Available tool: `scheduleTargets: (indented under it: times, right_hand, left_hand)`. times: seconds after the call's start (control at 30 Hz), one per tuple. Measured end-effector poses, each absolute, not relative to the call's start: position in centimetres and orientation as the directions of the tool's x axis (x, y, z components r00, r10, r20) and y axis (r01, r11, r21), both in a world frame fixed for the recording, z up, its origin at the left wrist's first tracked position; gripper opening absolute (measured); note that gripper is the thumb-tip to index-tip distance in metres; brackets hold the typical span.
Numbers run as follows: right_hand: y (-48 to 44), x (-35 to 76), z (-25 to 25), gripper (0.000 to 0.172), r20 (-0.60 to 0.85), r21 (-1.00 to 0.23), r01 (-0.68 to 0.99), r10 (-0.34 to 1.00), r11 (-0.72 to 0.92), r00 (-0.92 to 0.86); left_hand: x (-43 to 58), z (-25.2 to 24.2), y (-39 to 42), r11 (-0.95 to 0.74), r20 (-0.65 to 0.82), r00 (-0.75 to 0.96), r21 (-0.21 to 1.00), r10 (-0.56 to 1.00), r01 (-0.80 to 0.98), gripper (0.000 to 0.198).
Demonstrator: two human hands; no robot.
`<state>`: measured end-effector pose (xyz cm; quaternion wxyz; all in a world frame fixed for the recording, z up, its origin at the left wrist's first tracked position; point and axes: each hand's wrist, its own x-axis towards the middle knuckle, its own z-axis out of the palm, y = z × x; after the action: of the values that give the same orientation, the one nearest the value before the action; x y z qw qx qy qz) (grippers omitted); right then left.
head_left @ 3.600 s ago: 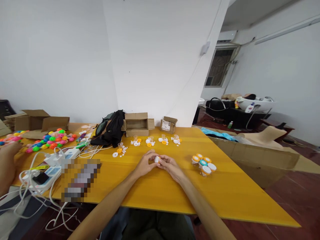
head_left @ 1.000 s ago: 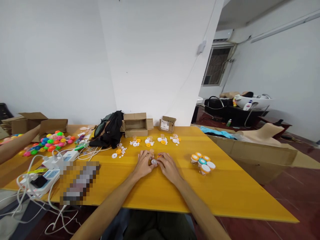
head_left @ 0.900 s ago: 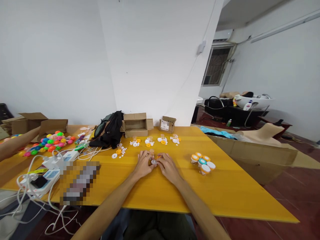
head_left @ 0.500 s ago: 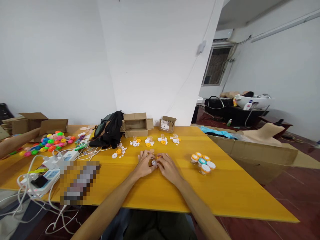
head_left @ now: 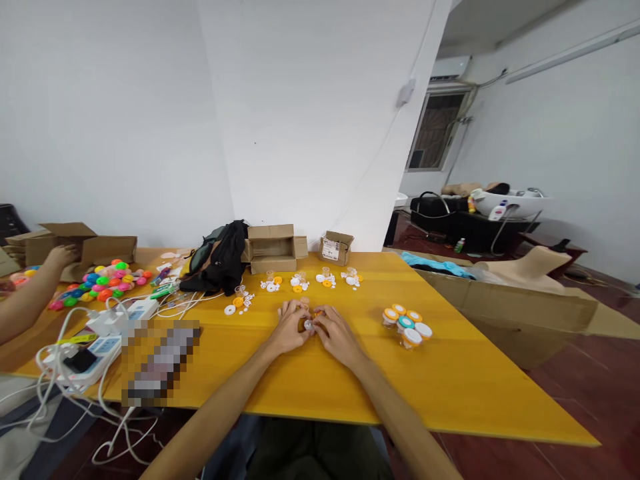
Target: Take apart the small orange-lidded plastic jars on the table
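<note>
My left hand (head_left: pixel 289 328) and my right hand (head_left: pixel 334 331) rest together on the yellow table (head_left: pixel 450 387), fingers curled around a small white round part (head_left: pixel 309 325) between their tips. A bit of orange shows under the fingers. A cluster of small jars with orange, teal and white lids (head_left: pixel 406 325) stands to the right of my right hand. Loose white and orange caps and tiny clear cups (head_left: pixel 300 283) lie in groups just beyond my hands.
Cardboard boxes (head_left: pixel 273 248) and a black bag (head_left: pixel 223 257) sit at the table's far edge. Left are power strips with white cables (head_left: pixel 95 333), colourful balls (head_left: pixel 100 280) and another person's arm (head_left: pixel 27 293) reaching to a box. A large carton (head_left: pixel 520 303) stands right of the table.
My hands stay in the same spot working the small white part. The other person's hand at the left has risen toward the cardboard box.
</note>
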<state>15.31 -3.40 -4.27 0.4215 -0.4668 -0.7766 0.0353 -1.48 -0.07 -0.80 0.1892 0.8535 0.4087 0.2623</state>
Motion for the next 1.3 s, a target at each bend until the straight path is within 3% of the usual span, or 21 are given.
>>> scheduleTargets:
  times: [0.73,1.3]
  right_hand:
    - [-3.41,15.32,-4.23,0.019,0.57,-0.533,0.648,0.797,0.544,-0.2]
    - [-3.06,15.42,-4.68,0.014,0.552,-0.581,0.638,0.821,0.505,-0.147]
  left_hand:
    - [-1.62,-0.85,0.27,-0.562,0.246,0.53,0.577,0.811,0.592,0.016]
    - [-1.75,-1.37,0.63,-0.6,0.304,0.537,0.581,0.787,0.551,0.021]
